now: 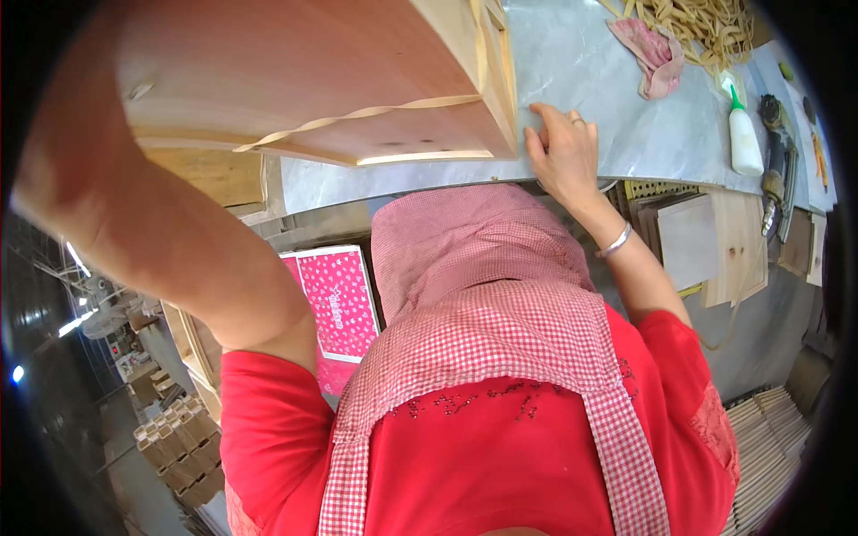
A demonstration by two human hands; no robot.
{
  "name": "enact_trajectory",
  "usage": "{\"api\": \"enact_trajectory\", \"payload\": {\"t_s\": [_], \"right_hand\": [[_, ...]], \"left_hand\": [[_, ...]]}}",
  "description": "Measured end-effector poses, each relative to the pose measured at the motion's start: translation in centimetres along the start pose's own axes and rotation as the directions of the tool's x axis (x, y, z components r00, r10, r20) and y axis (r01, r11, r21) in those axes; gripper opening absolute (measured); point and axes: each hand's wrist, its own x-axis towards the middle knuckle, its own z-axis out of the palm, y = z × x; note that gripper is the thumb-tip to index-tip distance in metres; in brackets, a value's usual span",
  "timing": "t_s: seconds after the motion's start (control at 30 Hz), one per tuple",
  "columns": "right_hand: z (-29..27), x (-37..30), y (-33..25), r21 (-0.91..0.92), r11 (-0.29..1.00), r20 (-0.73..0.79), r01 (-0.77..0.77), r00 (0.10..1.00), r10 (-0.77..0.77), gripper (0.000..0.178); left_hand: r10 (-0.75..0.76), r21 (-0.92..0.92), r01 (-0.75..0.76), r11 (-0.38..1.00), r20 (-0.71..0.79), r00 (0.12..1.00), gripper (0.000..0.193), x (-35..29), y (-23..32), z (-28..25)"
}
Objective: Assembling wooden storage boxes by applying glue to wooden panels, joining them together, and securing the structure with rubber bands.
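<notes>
A large pale wooden box or drawer-like case (304, 54) stands tilted on the grey work table (572, 62), at the upper left. A twisted tan rubber band (375, 111) stretches across it near its lower edge. My right hand (565, 154) rests by the box's right corner, on the table's near edge. Its thumb and fingers are bent and apart, and I see nothing in them. My left arm reaches up along the left side past the box, and its hand is out of the picture.
Tan rubber bands (702, 27) lie heaped at the upper right, beside a pink cloth (652, 55). A white squeeze bottle (744, 141) with a green cap and a dark hand tool (776, 152) lie farther right. A pink patterned box (335, 304) sits below the table; wooden panels (737, 246) lean underneath.
</notes>
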Motion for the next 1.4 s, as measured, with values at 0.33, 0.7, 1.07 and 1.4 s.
{"api": "enact_trajectory", "payload": {"t_s": [0.33, 0.7, 1.07, 1.4], "right_hand": [[-6.8, 3.3, -7.7, 0.483, 0.838, -0.29, 0.255, 0.949, -0.122, 0.045], [-3.1, 12.4, -0.7, 0.169, 0.977, -0.363, 0.131, 0.93, -0.062, 0.045], [-8.3, 5.7, -4.1, 0.536, 0.844, -0.113, 0.018, 0.992, 0.051, 0.039], [-5.4, 5.8, -5.5, 0.408, 0.909, -0.035, 0.091, 0.996, -0.084, 0.029]], "left_hand": [[-0.157, -0.824, 0.393, 0.408, 0.361, 0.919, 0.033, -7.6, -9.7, 0.4], [0.252, -0.745, 0.285, 0.603, 0.516, 0.819, 0.055, -22.3, -8.7, -4.0], [-0.209, -0.616, 0.654, 0.439, 0.637, 0.742, 0.024, -25.9, -14.7, -2.1], [-0.104, -0.432, 0.665, 0.61, 0.788, 0.607, 0.039, -28.4, -21.8, 3.6]]}}
